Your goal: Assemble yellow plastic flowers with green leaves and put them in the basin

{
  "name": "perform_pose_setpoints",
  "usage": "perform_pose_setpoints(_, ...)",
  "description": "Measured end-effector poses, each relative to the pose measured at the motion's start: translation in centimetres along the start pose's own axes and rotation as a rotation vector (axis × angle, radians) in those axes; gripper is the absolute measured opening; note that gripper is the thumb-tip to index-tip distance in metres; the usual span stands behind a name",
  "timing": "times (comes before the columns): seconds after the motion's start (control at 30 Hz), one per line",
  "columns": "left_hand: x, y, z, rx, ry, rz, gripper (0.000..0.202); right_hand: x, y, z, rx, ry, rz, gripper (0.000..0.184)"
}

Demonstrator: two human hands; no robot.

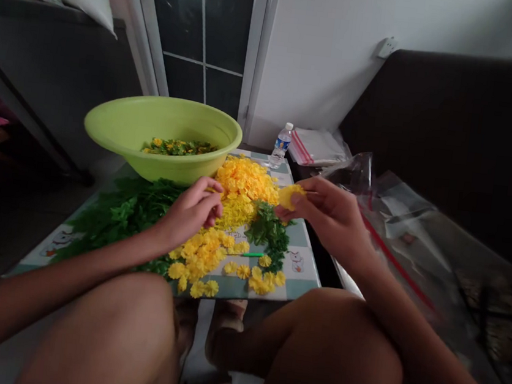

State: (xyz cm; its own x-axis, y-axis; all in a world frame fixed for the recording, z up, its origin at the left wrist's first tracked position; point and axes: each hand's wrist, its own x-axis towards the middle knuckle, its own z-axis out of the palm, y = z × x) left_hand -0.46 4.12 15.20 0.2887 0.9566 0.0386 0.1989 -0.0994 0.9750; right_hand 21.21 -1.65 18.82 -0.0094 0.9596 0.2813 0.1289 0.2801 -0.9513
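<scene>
My right hand (334, 216) pinches a yellow flower piece (290, 196) between thumb and fingers, over the right edge of the low table (299, 237). My left hand (195, 210) hovers with curled fingers beside the flower heaps; whether something small is in it I cannot make out. Between the hands lie a heap of orange-yellow flower pieces (246, 178) and finer yellow-green bits (235, 213). Nearer me are loose yellow flowers (198, 253) and a thin green stick (253, 254). Small green leaf pieces (260, 223) lie near my right hand.
A large lime-green basin (119, 130) holding green and yellow pieces stands at the back left. Bigger green leaves (129, 208) spread below it. A water bottle (281, 145) stands at the back right, near plastic bags (319, 148). My knees flank the table's front edge.
</scene>
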Motion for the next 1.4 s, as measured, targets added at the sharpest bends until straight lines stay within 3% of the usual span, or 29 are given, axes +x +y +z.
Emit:
perform_pose_setpoints(0.07,0.4,-1.7,-1.0,0.016,0.049,-0.135,0.012,-0.9,-0.6,-1.7,-0.027,0.067,-0.040,0.018)
perform_pose_setpoints(0.23,1.6,-6.6,-3.4,0.017,0.054,-0.289,0.020,-2.3,-1.8,-4.9,-0.109,0.222,-0.086,0.014)
perform_pose_setpoints(0.37,3.4,-9.6,-3.5,0.038,0.035,-0.351,0.023,-2.4,-2.6,-4.8,-0.217,0.288,-0.155,0.013)
perform_pose_setpoints(0.5,5.0,-10.4,-2.3,0.061,-0.054,-0.309,0.023,-2.4,-2.2,-4.0,-0.286,0.252,-0.142,0.010)
perform_pose_setpoints(0.73,6.4,-11.3,-1.7,0.240,-0.161,-0.194,0.030,-0.1,2.6,-4.1,-0.163,0.141,-0.029,0.010)
perform_pose_setpoints(0.93,7.5,-12.9,-2.5,0.472,-0.194,-0.125,0.032,1.9,10.7,-3.8,-0.146,0.098,0.098,0.009)
perform_pose_setpoints(1.03,8.9,-13.3,-0.9,0.573,-0.266,-0.079,0.031,2.1,14.8,-4.0,-0.051,0.093,0.152,0.008)
perform_pose_setpoints(1.13,10.8,-13.9,2.8,0.629,-0.405,-0.012,0.028,1.7,16.9,-5.2,-0.077,0.093,0.190,0.006)
perform_pose_setpoints(1.2,12.0,-14.6,5.5,0.651,-0.512,0.036,0.022,1.1,17.1,-6.4,-0.135,0.102,0.206,0.005)
perform_pose_setpoints(1.27,12.6,-15.4,7.6,0.698,-0.532,0.071,0.019,0.5,16.9,-7.6,-0.154,0.139,0.224,0.005)
perform_pose_setpoints(1.4,12.4,-16.2,9.0,0.790,-0.473,0.106,0.018,-0.6,16.6,-9.0,-0.221,0.167,0.248,0.005)
